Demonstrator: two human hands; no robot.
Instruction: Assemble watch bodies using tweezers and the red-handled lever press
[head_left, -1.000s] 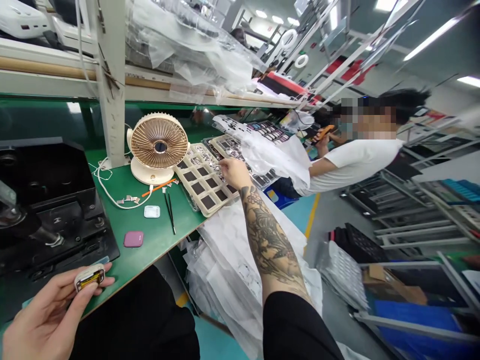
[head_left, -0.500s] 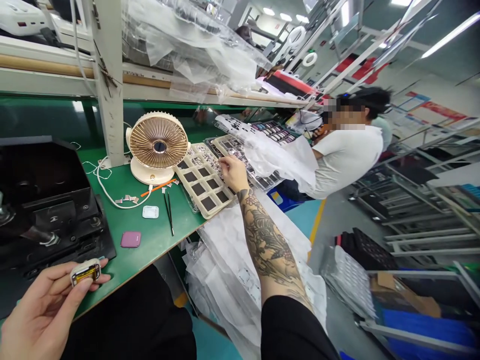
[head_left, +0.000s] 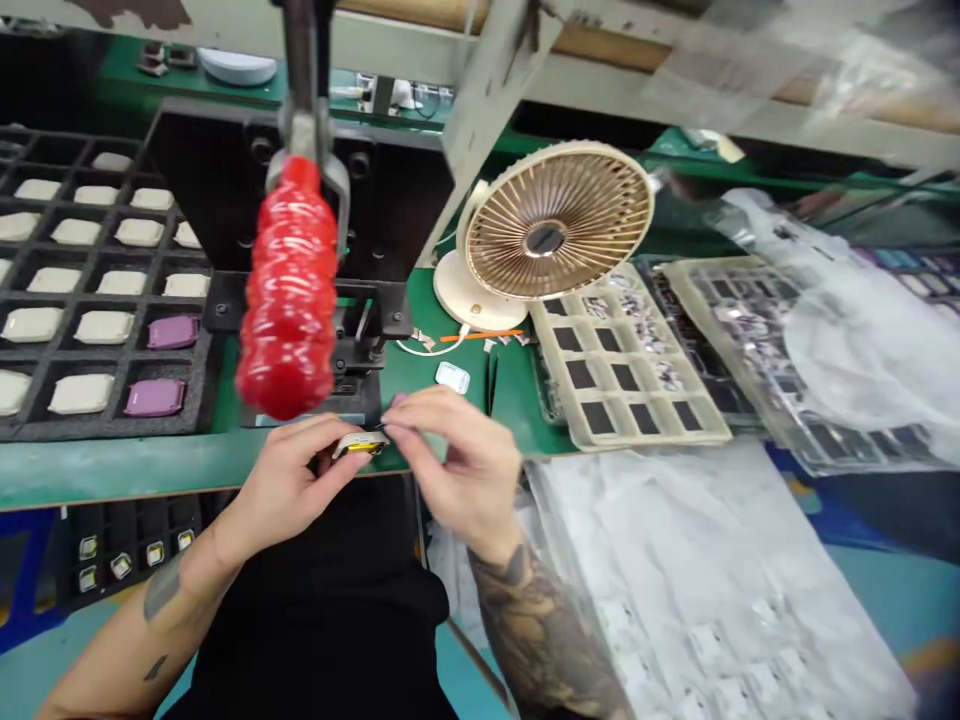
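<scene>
My left hand (head_left: 296, 485) grips a small white electronic case (head_left: 360, 440) between thumb and fingers, its yellow inside showing. Close against the case's right end, my right hand (head_left: 457, 460) is closed in a pinch. Whatever sits between those fingertips is too small to make out. Just behind them a purple case (head_left: 397, 400) shows in part. A small white frame-like piece (head_left: 452, 377) lies on the green bench beyond my right hand, and black tweezers (head_left: 490, 384) lie beside it. Above and behind my left hand hangs the red grip of a press lever (head_left: 289, 290).
A black foam tray (head_left: 112, 420) of white and purple cases is at left. The black press (head_left: 375, 220) stands behind my hands, a fan (head_left: 555, 230) to its right. Further right are a compartment box (head_left: 581, 445) of small parts and another part-filled box (head_left: 810, 400) under plastic sheeting.
My right hand has come back from the parts box to the white case in my left hand. The view has swung left, bringing the press lever and foam tray into sight.
</scene>
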